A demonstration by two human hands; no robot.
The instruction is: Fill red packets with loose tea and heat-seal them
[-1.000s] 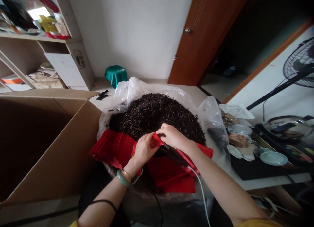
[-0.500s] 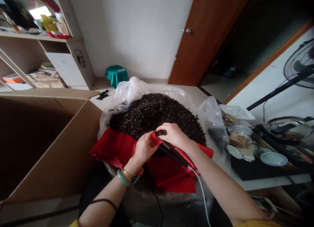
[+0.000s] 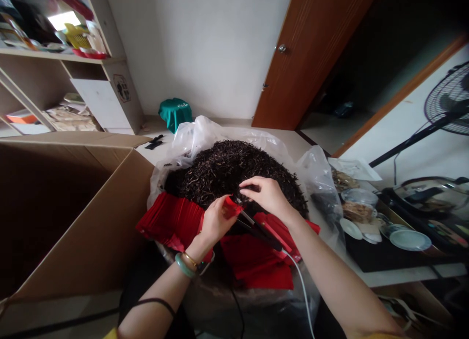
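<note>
My left hand (image 3: 217,221) is closed on a small red pouch (image 3: 231,207), pinching its side with the mouth facing up. Just above and to the right of the pouch, my right hand (image 3: 269,198) has its fingers stretched and apart, with nothing visible in them. Behind both hands rises a heap of dark dried tea leaves (image 3: 234,158) in a clear plastic bag (image 3: 200,126). A slim black tool like a hair straightener (image 3: 269,236), with a white cord, points at the pouch from below right.
A row of red pouches (image 3: 170,219) stands left of my left hand. More flat red pouches (image 3: 256,268) lie in front, and others (image 3: 274,224) under my right forearm. A large cardboard box (image 3: 84,222) is at left; a side table (image 3: 414,270) with dishes (image 3: 409,239) at right.
My right hand has moved up and right, away from the pouch mouth, and its fingers have parted. The dark leaves at its fingertips are gone. My left hand keeps the pouch in place.
</note>
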